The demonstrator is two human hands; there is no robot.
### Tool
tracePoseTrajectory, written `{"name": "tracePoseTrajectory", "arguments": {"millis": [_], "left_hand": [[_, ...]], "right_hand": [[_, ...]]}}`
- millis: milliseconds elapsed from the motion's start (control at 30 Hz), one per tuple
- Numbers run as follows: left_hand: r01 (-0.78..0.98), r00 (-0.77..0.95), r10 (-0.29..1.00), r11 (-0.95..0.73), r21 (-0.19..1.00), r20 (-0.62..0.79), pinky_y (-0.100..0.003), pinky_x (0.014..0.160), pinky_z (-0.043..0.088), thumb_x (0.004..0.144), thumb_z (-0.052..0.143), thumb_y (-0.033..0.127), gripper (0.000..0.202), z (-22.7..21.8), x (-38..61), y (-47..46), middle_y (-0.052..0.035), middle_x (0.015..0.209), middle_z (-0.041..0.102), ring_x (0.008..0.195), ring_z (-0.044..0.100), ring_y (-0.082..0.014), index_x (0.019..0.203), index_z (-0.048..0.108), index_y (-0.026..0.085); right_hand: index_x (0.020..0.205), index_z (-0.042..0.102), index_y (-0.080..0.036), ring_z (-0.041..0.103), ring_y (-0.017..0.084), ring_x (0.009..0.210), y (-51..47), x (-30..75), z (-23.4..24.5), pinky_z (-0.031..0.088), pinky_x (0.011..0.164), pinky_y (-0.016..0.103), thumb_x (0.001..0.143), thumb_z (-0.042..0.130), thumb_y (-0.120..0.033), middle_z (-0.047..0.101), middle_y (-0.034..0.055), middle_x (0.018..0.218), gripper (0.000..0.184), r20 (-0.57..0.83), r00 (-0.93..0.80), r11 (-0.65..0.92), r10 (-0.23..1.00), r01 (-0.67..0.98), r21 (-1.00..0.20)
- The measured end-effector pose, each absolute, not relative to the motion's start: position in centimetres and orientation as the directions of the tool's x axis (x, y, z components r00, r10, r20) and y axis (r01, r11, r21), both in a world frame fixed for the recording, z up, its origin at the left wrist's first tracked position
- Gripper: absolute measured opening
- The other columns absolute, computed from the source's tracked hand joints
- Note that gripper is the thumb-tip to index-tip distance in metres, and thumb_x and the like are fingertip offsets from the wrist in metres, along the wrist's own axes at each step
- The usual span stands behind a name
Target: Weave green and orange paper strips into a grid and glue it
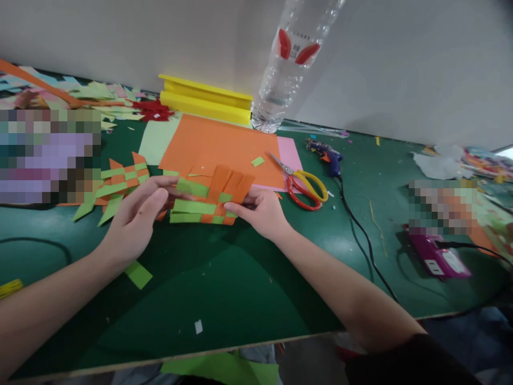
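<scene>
My right hand [266, 214] pinches a woven piece of orange and green paper strips [216, 209] at its right edge, thumb in front. Loose green ends stick out to the left and orange ends fan upward. My left hand [138, 216] is by the green ends, thumb raised apart from the stretched fingers; the fingertips are partly behind the strips, so I cannot tell if they touch. Left of it lies a second woven orange and green paper piece [125, 176]. A short green paper strip [139, 274] rests on the table below my left wrist.
Behind are orange paper sheets [224, 141], a folded yellow paper piece [206, 101] and a tilted water bottle [276, 80]. To the right lie scissors [306, 190], a blue glue gun [326, 156] with a black cord and a magenta power strip [436, 254]. Paper scraps [108, 101] pile up back left.
</scene>
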State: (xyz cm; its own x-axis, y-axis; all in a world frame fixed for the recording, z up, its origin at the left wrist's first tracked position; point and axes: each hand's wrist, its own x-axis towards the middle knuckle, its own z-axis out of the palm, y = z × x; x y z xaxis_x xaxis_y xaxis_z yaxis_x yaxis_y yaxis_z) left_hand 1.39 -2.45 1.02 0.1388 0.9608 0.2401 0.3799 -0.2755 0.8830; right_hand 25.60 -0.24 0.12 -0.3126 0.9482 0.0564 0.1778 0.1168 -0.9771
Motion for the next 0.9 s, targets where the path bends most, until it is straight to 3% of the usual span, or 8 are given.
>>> {"name": "tracePoseTrajectory", "arguments": {"millis": [100,200,333,567,633,733,900], "left_hand": [[0.244,0.057,0.984,-0.177,0.953,0.168,-0.029,0.081,0.055,0.092,0.051,0.047,0.036,0.7,1.5,-2.3,-0.0076,0.114,0.068,0.101,0.066,-0.0207,0.116,0.062,0.022],[0.281,0.169,0.980,-0.153,0.947,0.108,-0.034,0.078,0.057,0.079,0.065,0.048,0.046,0.9,1.9,-2.3,-0.0084,0.109,0.072,0.090,0.069,-0.0226,0.115,0.063,0.020],[0.477,0.308,0.951,-0.171,0.862,0.018,-0.041,0.089,0.054,0.075,0.067,0.051,0.033,1.2,2.3,-2.5,-0.0064,0.097,0.076,0.094,0.069,-0.0251,0.090,0.075,0.022],[0.473,0.286,0.954,-0.226,0.852,0.094,-0.041,0.093,0.054,0.074,0.070,0.055,0.039,0.9,2.7,-2.9,-0.0031,0.103,0.077,0.102,0.070,-0.0265,0.098,0.076,0.025],[0.480,0.256,0.957,-0.249,0.841,0.138,-0.037,0.085,0.057,0.075,0.069,0.054,0.037,1.0,2.8,-2.8,-0.0030,0.099,0.078,0.094,0.072,-0.0252,0.097,0.077,0.024],[0.549,0.218,0.964,-0.252,0.797,0.155,-0.029,0.055,0.054,0.078,0.063,0.051,0.032,1.5,2.8,-2.7,-0.0023,0.079,0.077,0.066,0.070,-0.0205,0.083,0.077,0.022],[0.593,0.186,0.953,-0.303,0.746,0.239,-0.023,0.047,0.044,0.077,0.061,0.046,0.026,1.8,2.8,-2.6,0.0010,0.067,0.071,0.053,0.060,-0.0134,0.072,0.071,0.022]], "right_hand": [[0.081,0.066,-0.019,0.070,0.019,0.074,-0.1,25.7,0.1,0.058,0.064,0.031,0.071,0.077,-0.052,0.072,0.0028,0.075,0.037,0.009,-0.181,0.037,0.983,0.154,-0.987],[0.080,0.064,-0.018,0.069,0.018,0.071,-0.4,25.3,0.3,0.055,0.061,0.029,0.069,0.078,-0.054,0.070,0.0020,0.072,0.040,-0.025,-0.117,-0.015,0.993,0.082,-0.997],[0.089,0.065,-0.021,0.071,0.019,0.082,-1.2,24.5,0.7,0.059,0.073,0.033,0.069,0.079,-0.053,0.074,0.0027,0.083,0.040,-0.048,-0.157,-0.060,0.986,-0.076,-0.995],[0.099,0.067,-0.025,0.073,0.020,0.091,-2.5,23.4,1.2,0.060,0.086,0.036,0.075,0.077,-0.043,0.076,0.0012,0.097,0.032,0.008,-0.233,-0.046,0.972,-0.227,-0.973],[0.098,0.069,-0.025,0.073,0.021,0.095,-2.7,23.4,1.2,0.060,0.087,0.036,0.075,0.077,-0.042,0.077,0.0011,0.098,0.030,0.025,-0.246,-0.022,0.969,-0.188,-0.982],[0.094,0.073,-0.024,0.073,0.022,0.097,-2.8,23.6,1.3,0.060,0.090,0.038,0.074,0.077,-0.041,0.077,0.0014,0.100,0.027,0.041,-0.252,0.020,0.967,-0.084,-0.996],[0.090,0.074,-0.024,0.073,0.020,0.096,-2.3,24.1,1.0,0.059,0.090,0.036,0.070,0.081,-0.033,0.077,0.0004,0.098,0.023,0.097,-0.266,0.079,0.959,-0.077,-0.994]]}}
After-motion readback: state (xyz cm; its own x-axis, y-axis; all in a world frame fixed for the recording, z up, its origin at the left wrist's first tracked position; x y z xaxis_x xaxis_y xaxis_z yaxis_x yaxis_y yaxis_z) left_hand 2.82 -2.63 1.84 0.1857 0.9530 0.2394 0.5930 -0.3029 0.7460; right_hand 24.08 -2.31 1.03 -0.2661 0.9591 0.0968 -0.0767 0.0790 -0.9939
